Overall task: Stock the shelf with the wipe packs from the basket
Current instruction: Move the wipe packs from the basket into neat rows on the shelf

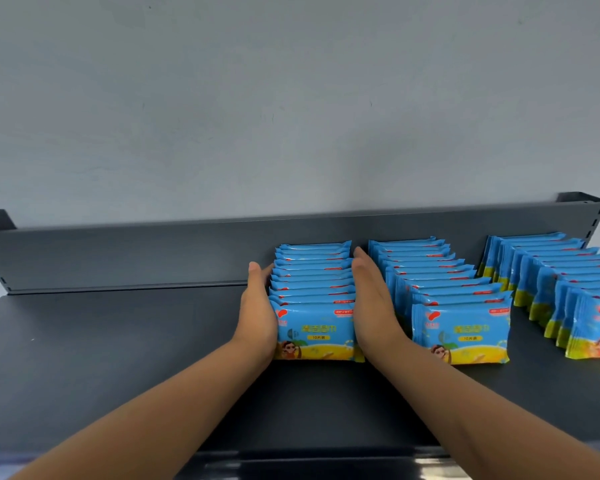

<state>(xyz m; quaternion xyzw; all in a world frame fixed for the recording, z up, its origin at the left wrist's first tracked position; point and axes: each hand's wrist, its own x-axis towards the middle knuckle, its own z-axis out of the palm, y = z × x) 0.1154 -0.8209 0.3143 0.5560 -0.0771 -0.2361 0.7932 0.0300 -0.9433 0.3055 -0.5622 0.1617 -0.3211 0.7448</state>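
Observation:
Three rows of blue and yellow wipe packs stand upright on the dark grey shelf. My left hand presses flat against the left side of the leftmost row, fingers straight. On that row's right side my right hand presses flat, in the gap before the middle row. The third row runs off the right edge of the view. The basket is out of view.
The shelf's low back wall runs along behind the rows, under a pale grey wall. Bare shelf surface lies left of the packs and in front of them. The shelf's front lip is at the bottom.

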